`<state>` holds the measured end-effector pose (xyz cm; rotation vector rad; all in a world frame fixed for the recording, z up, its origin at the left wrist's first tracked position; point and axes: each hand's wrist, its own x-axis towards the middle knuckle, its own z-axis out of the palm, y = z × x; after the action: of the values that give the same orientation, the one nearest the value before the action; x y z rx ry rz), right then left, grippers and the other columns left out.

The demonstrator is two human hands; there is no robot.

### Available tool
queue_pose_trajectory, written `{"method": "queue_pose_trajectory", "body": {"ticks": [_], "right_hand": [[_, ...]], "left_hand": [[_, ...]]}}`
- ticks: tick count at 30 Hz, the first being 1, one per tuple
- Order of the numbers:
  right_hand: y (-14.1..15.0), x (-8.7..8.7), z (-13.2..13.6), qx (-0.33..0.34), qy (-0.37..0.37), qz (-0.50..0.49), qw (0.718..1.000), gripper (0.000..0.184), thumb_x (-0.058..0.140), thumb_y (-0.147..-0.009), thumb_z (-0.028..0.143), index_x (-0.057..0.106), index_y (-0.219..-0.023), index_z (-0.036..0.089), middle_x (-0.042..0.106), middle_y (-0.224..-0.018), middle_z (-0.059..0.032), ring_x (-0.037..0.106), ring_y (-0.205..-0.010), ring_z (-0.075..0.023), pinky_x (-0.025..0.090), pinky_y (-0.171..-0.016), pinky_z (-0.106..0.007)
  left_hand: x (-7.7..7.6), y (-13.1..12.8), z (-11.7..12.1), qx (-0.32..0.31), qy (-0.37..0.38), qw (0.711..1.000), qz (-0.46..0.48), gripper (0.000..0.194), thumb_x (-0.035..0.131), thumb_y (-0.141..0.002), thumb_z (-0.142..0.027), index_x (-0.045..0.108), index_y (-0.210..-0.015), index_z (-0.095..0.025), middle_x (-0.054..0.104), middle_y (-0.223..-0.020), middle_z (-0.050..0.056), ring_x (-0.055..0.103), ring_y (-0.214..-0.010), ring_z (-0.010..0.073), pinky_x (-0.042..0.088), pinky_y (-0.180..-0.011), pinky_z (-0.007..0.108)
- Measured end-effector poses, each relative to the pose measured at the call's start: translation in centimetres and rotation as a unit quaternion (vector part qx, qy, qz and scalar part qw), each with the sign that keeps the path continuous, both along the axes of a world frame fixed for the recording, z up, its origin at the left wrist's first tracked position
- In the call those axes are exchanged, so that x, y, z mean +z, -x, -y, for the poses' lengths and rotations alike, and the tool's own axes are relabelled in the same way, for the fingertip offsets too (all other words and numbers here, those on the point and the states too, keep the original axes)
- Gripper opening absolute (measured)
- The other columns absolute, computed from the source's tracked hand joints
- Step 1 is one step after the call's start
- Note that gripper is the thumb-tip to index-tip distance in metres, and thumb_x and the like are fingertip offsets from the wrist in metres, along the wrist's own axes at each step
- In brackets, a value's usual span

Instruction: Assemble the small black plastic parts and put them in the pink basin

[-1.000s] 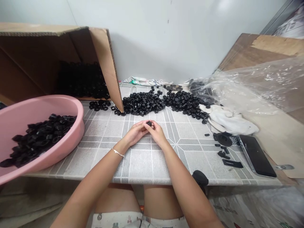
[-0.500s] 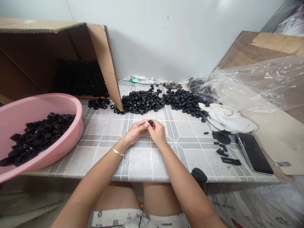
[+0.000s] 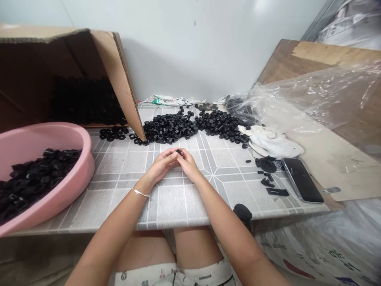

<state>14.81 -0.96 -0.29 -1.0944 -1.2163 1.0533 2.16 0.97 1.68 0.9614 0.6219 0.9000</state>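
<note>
My left hand and my right hand meet above the middle of the table. Their fingers are closed together round a small black plastic part; only its top shows between the fingertips, and the rest is hidden. Just beyond my hands lies a pile of black ring-shaped parts. To its right, touching it, is a second pile of small round black parts. My left wrist wears a thin light bracelet.
A pink basin of black parts stands at the left, before a tipped cardboard box holding more. On the right lie a white cloth, a phone, black pieces and clear plastic film. A wall rises behind.
The view has turned slightly right, so everything sits further left in the picture. Both hands stay together round the small black part, of which slightly less now shows.
</note>
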Motion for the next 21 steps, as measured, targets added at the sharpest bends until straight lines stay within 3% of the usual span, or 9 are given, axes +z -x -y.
{"method": "queue_pose_trajectory", "body": {"ticks": [7, 15, 21], "right_hand": [[0.1, -0.2, -0.1, 0.012, -0.003, -0.023, 1.0, 0.031, 0.057, -0.078, 0.044, 0.063, -0.099, 0.021, 0.062, -0.094, -0.0041, 0.057, -0.089, -0.0187, 0.046, -0.078, -0.03], [0.0, 0.2, 0.6, -0.055, -0.07, 0.066, 0.994, 0.026, 0.06, -0.079, 0.042, 0.069, -0.086, 0.019, 0.05, -0.075, -0.0004, 0.049, -0.069, -0.015, 0.041, -0.063, -0.028], [-0.2, 0.9, 1.1, -0.062, -0.091, 0.099, 0.989, 0.021, 0.058, -0.081, 0.038, 0.068, -0.083, 0.019, 0.048, -0.071, 0.0006, 0.047, -0.067, -0.0144, 0.039, -0.063, -0.028]], "left_hand": [[0.0, 0.4, -0.2, -0.01, -0.026, 1.0, -0.008, 0.03, 0.075, -0.074, -0.031, 0.07, -0.098, -0.014, 0.07, -0.094, 0.007, 0.063, -0.086, 0.0153, 0.045, -0.084, 0.028], [0.3, 0.3, 0.2, -0.019, -0.049, 0.999, -0.001, 0.033, 0.076, -0.072, -0.034, 0.071, -0.098, -0.014, 0.071, -0.097, 0.01, 0.064, -0.094, 0.0205, 0.043, -0.091, 0.032], [-0.1, 0.2, 0.2, -0.018, -0.059, 0.998, 0.004, 0.034, 0.075, -0.073, -0.034, 0.071, -0.1, -0.014, 0.071, -0.1, 0.011, 0.064, -0.097, 0.0218, 0.043, -0.092, 0.033]]}}
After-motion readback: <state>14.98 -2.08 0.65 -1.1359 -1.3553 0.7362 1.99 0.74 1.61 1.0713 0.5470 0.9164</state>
